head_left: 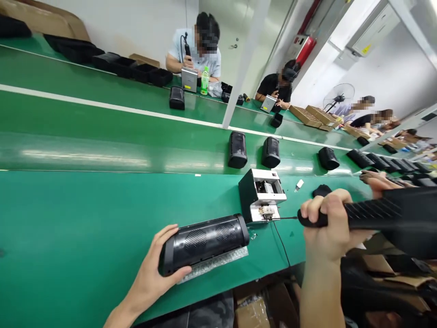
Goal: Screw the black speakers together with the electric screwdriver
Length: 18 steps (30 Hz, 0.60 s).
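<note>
A long black speaker (208, 239) with perforated grille patches lies on the green table over a strip of bubble wrap (218, 265). My left hand (152, 271) wraps round its left end, thumb at the near side and fingers at the far side. Higher up on the right, my right hand (329, 223) grips a black electric screwdriver (312, 219), held about level. Its thin shaft points left, and the tip reaches the front of a white and black screw feeder (247, 200). Whether a screw sits on the tip is too small to tell.
A black cable (282, 243) runs from the feeder to the table's front edge. Several speakers, one of them here (238, 150), stand on the green conveyor beyond. Another person's hand (378, 182) is at the right. Co-workers sit opposite; cardboard boxes (252, 314) lie below.
</note>
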Each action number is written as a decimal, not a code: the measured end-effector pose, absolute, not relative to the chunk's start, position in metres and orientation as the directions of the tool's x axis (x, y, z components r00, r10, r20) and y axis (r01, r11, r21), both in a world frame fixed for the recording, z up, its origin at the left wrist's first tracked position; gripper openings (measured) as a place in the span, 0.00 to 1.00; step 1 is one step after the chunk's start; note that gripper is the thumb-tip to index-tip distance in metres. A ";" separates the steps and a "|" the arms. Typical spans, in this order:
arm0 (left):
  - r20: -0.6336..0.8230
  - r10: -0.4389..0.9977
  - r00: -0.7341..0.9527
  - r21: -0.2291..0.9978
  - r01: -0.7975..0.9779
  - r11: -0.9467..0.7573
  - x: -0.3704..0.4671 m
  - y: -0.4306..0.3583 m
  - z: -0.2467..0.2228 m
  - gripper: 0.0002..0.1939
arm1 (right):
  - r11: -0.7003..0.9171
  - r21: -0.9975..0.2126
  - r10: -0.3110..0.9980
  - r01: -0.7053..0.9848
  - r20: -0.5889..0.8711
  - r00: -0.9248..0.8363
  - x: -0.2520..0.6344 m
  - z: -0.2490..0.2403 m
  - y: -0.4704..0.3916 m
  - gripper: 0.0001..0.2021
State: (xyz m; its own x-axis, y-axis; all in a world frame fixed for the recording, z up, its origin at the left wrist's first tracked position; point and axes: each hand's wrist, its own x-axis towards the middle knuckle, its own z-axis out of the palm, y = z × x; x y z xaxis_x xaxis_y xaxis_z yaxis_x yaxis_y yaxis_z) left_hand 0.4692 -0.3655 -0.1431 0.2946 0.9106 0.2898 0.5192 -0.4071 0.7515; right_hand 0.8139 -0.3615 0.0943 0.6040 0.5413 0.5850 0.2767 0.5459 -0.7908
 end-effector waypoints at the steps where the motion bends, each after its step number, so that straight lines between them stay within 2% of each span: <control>1: 0.315 0.893 0.320 0.683 0.577 -0.448 0.469 -0.363 -0.134 0.37 | 0.553 -0.781 0.513 0.291 0.594 0.620 0.830 0.090 -0.359 0.19; 4: 0.393 0.782 0.484 0.458 0.634 -0.622 0.488 -0.353 -0.102 0.38 | 0.562 -0.766 0.503 0.313 0.616 0.606 0.857 0.069 -0.347 0.26; 6: 0.367 0.695 0.619 0.386 0.578 -0.719 0.514 -0.345 -0.085 0.42 | 0.554 -0.770 0.525 0.316 0.618 0.586 0.864 0.053 -0.339 0.26; 9: 0.239 0.624 0.744 0.356 0.531 -0.769 0.557 -0.333 -0.073 0.47 | 0.526 -0.802 0.595 0.283 0.585 0.551 0.866 0.033 -0.333 0.23; 12: 0.122 0.627 0.769 0.355 0.556 -0.752 0.579 -0.327 -0.074 0.45 | 0.466 -0.855 0.686 0.227 0.511 0.518 0.865 0.021 -0.343 0.23; 15: 0.112 0.623 0.774 0.339 0.559 -0.756 0.582 -0.328 -0.076 0.42 | 0.412 -0.898 0.739 0.157 0.430 0.519 0.853 0.024 -0.371 0.21; 18: 0.109 0.602 0.791 0.304 0.550 -0.778 0.579 -0.332 -0.074 0.43 | 0.478 -0.877 0.708 0.052 0.419 0.568 0.831 0.041 -0.404 0.25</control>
State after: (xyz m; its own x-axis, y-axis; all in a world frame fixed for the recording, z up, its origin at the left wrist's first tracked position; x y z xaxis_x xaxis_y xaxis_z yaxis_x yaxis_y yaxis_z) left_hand 0.5786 -0.3322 -0.0743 0.7908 0.6022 0.1095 0.5504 -0.7778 0.3035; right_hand 0.8309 -0.4037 0.0411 0.5679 0.7082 0.4195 0.0515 0.4780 -0.8768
